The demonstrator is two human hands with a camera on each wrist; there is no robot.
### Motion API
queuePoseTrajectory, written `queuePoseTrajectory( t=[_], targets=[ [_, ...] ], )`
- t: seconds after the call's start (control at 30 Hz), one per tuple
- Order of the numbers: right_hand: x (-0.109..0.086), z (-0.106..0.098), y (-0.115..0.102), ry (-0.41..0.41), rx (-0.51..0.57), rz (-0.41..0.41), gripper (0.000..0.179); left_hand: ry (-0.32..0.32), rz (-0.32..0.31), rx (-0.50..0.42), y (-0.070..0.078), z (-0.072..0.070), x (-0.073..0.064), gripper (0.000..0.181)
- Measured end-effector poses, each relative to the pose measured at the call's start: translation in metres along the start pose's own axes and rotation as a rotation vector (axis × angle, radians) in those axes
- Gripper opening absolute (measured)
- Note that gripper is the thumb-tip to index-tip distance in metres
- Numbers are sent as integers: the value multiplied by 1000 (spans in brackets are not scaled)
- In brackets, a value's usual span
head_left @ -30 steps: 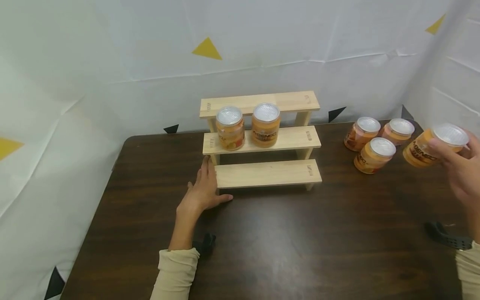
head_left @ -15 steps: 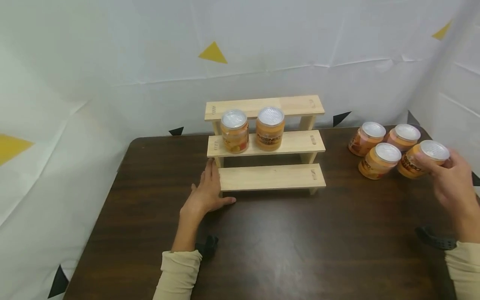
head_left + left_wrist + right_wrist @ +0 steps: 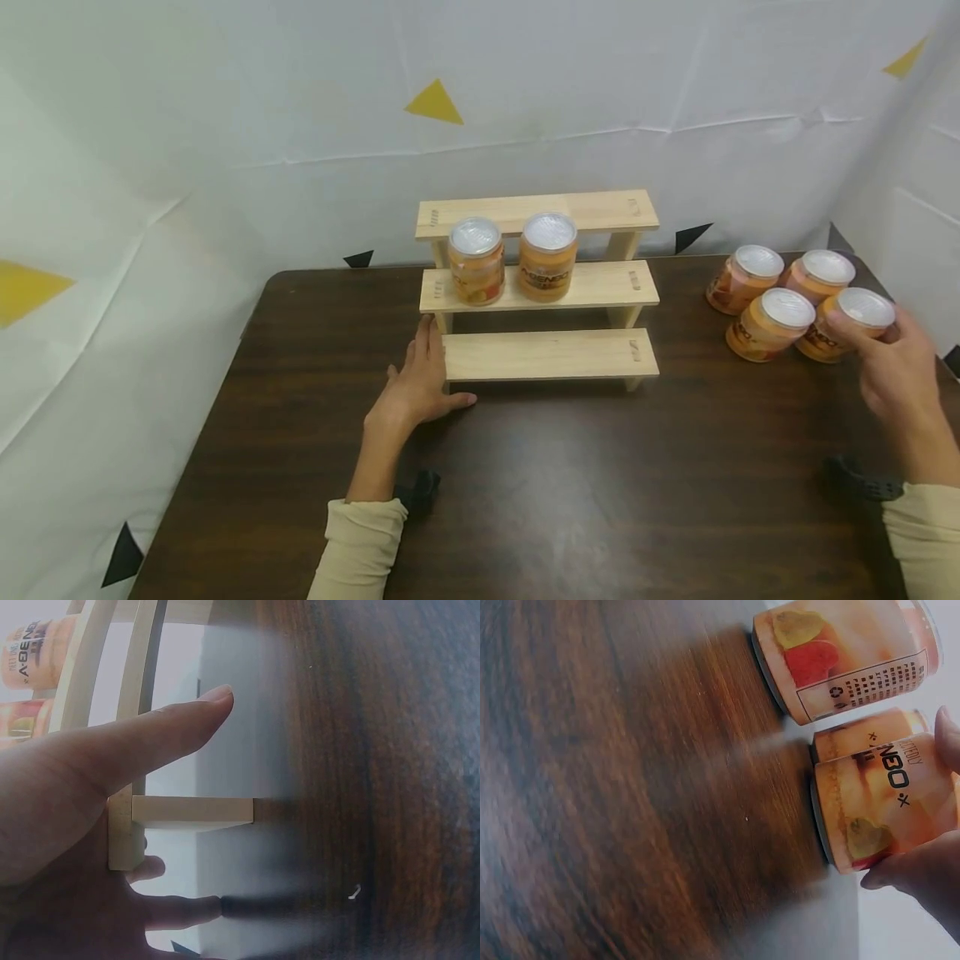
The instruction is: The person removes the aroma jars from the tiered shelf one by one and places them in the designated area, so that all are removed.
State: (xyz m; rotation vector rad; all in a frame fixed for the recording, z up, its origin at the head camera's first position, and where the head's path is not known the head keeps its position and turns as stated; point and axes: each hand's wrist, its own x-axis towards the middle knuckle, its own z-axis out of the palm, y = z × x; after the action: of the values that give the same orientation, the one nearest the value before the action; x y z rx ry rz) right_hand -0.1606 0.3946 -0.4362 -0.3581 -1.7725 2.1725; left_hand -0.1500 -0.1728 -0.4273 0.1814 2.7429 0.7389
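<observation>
At the right, my right hand (image 3: pixel 896 367) grips an orange-labelled can (image 3: pixel 825 335) with a silver lid, thumb and fingers on either side. In the right wrist view this can (image 3: pixel 885 806) stands upright, its base right at the tabletop. Close beside it are three similar cans: one nearer the front (image 3: pixel 765 329), two behind (image 3: pixel 738 287) (image 3: pixel 817 279). My left hand (image 3: pixel 412 387) rests at the left end of a three-tier wooden rack (image 3: pixel 547 354). Its thumb (image 3: pixel 176 735) extends along the front, and its straight fingers lie past the board's end.
Two more cans (image 3: pixel 477 271) (image 3: pixel 547 267) stand on the rack's middle tier. The dark wooden table (image 3: pixel 570 492) carries everything. White sheeting (image 3: pixel 315 108) with yellow and black triangles hangs behind and at the sides.
My right hand has brought its can left and down, from apart at the far right to beside the other three. The left hand stays at the rack; the head view has shifted slightly.
</observation>
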Motion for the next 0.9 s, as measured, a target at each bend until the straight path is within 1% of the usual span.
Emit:
queuePoseTrajectory(
  t=[0.1, 0.17, 0.3, 0.33, 0.4, 0.43, 0.53, 0.57, 0.63, 0.67, 0.73, 0.77, 0.8, 0.87, 0.9],
  targets=[
    [-1, 0, -1, 7, -54, -2, 35, -20, -14, 10, 6, -4, -2, 138],
    [-2, 0, -2, 7, -95, -5, 37, -23, -18, 20, 6, -5, -2, 137],
    [-4, 0, -3, -5, -192, -15, 38, -5, -9, 11, 3, -2, -1, 137],
    [-4, 0, -4, -4, -234, -10, 40, 4, -4, 10, 2, -2, 0, 137],
    [-6, 1, -8, 17, -334, 9, 48, 21, 4, 1, -2, 2, 2, 139],
    [-7, 1, -11, 31, -360, 18, 55, 32, 10, 2, -6, 4, 5, 140],
    [-9, 7, -23, 112, -474, 24, 73, 42, 16, -3, -10, 9, 9, 142],
    [-10, 10, -28, 136, -503, 11, 76, 43, 17, -6, -12, 10, 10, 142],
    [-12, 16, -38, 168, -548, -40, 71, 42, 19, 0, -14, 12, 13, 143],
    [-13, 19, -42, 178, -597, -64, 68, 38, 17, 0, -14, 12, 13, 142],
    [-17, 25, -51, 150, -636, -132, 65, 41, 14, 9, -18, 15, 16, 143],
    [-20, 28, -54, 114, -629, -169, 63, 41, 11, 13, -20, 17, 18, 144],
    [-21, 31, -57, 62, -565, -204, 60, 40, 9, 15, -23, 19, 20, 145],
    [-26, 39, -61, -73, -399, -265, 54, 40, 4, 16, -28, 22, 24, 146],
    [-29, 43, -63, -159, -288, -280, 52, 39, 3, 15, -30, 23, 26, 147]
  ],
)
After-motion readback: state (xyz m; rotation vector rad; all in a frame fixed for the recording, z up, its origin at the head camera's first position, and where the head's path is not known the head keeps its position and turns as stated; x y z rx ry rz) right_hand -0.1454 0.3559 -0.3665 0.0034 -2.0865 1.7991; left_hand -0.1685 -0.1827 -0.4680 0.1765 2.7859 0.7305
